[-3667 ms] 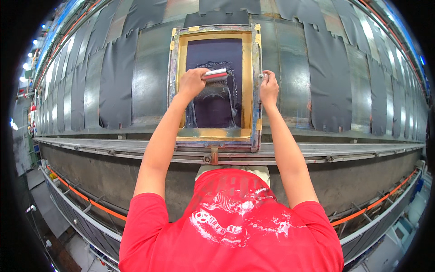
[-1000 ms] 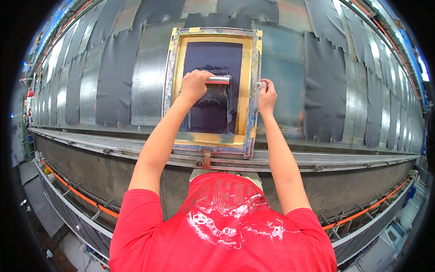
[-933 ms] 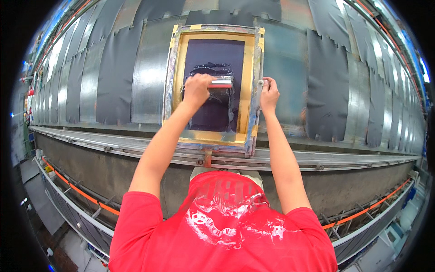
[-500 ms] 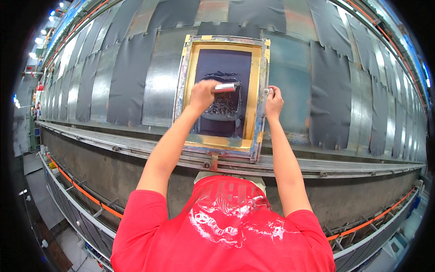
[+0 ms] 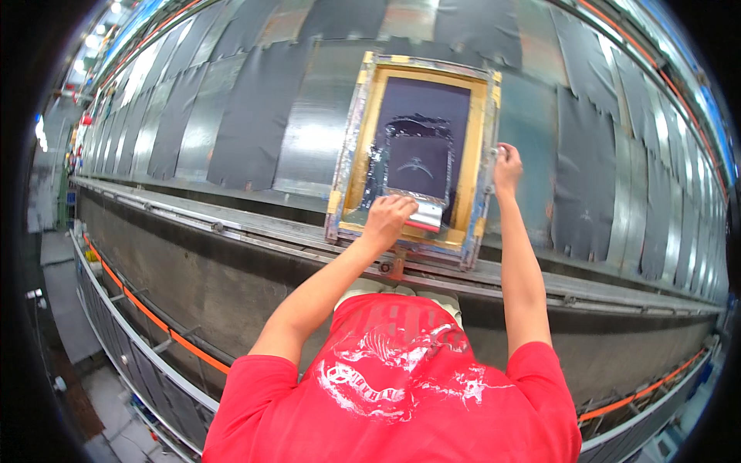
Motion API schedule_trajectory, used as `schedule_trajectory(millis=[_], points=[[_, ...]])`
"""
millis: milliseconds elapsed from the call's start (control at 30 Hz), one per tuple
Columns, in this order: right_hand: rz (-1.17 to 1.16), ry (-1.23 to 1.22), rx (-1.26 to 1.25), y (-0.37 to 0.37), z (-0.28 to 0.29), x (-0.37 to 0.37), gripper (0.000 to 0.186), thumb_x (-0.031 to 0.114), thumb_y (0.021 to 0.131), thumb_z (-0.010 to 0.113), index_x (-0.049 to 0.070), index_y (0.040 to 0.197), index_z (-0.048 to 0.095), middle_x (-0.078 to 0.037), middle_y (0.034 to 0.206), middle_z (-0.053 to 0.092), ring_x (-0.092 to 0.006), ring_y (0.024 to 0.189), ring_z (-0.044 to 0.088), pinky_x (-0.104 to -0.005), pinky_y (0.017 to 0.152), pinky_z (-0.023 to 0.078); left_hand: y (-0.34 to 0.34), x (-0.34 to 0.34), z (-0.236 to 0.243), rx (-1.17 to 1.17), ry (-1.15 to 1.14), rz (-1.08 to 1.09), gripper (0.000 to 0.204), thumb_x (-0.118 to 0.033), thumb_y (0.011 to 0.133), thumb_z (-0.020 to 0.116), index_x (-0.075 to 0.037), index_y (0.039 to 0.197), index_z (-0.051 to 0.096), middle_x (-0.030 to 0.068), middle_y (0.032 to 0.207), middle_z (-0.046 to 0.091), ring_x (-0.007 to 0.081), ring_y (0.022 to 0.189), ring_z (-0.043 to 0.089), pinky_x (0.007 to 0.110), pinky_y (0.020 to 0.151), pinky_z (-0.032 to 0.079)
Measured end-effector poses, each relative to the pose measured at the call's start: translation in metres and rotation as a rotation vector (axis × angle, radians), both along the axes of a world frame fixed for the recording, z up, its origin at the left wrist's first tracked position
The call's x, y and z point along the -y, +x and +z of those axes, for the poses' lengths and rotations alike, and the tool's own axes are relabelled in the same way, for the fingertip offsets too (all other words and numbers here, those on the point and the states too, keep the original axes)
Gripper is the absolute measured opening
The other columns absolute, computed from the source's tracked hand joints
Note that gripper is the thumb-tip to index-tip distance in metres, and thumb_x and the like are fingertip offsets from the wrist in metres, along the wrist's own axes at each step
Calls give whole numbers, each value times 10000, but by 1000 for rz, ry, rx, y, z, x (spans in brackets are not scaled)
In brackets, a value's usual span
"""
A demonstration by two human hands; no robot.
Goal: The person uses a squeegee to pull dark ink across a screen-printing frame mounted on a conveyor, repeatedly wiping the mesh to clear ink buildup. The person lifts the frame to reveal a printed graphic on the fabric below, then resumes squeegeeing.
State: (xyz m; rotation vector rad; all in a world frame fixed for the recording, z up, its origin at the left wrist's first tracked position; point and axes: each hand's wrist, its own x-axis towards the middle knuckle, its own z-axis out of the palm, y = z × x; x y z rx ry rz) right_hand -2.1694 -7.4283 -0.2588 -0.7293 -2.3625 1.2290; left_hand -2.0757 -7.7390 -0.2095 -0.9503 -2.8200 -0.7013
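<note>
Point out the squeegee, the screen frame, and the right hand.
squeegee [image 5: 425, 217], head view, its pale blade beside the left hand.
screen frame [image 5: 349, 174], head view, its left rail.
right hand [image 5: 507, 163], head view, its back.

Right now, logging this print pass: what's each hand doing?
Left hand: closed on the squeegee.
Right hand: gripping the screen frame edge.

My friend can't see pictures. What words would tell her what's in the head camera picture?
A person in a red shirt leans over a long metal table, the left hand holding a squeegee at the near end of a yellow-framed printing screen, the right hand gripping the frame's right edge. Dark fabric pieces lie in rows along the table.
</note>
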Motion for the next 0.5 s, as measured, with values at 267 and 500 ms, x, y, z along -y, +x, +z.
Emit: schedule_trajectory(millis=[267,500], points=[[9,-84,-46,-29,58,126,191,185,984,563,67,1062,692,-124,908,703,-242,841,666,-368,792,503,-17,118,25,51,53,22,474,5,733,629,-103,1192,674,55,1240,674,273,1193,592,407,997,465],[59,-216,-102,-82,32,345,216,223,1004,547,61,1061,678,-139,941,711,-235,879,678,-364,810,504,-71,330,34,96,-38,74,507,1,725,659,-123,1217,681,45,1276,666,266,1179,605,402,967,479]])
